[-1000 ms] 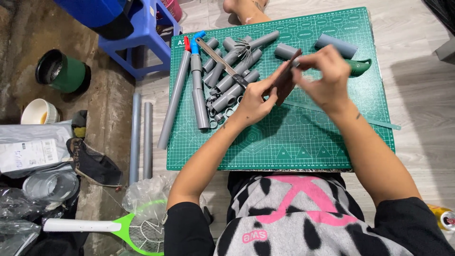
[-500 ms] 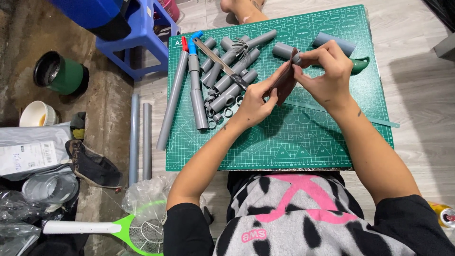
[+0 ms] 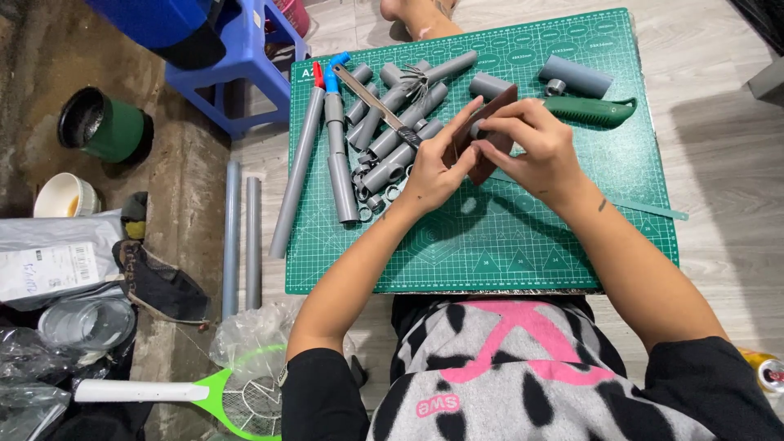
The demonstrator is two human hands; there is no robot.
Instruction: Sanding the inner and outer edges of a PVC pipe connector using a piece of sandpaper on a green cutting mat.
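A: How many pipes do you count on the green cutting mat?

B: Two long grey pipes lie along its left edge, one tipped red, one tipped blue. Beside them is a heap of shorter grey pipe pieces; roughly eight, though they overlap too much for an exact count. Two more short pieces lie apart near the top edge, and a few small grey rings sit at the foot of the heap.

A: And off the mat?

B: Two more long grey pipes lie side by side on the floor, just left of the mat. One blue stool, one green pot, one white cup, one green racket-shaped swatter.

A: Tools?

B: One green-handled saw on the mat near the top right, and one metal strip lying across the heap.

A: The hands?

B: Both are over the middle of the mat, close together. The left hand has its fingers curled, pinching a brown sheet of sandpaper that is wrapped about something small. The right hand closes on the same sheet from the other side, fingers bent in a grip. What sits inside the sheet I cannot tell.
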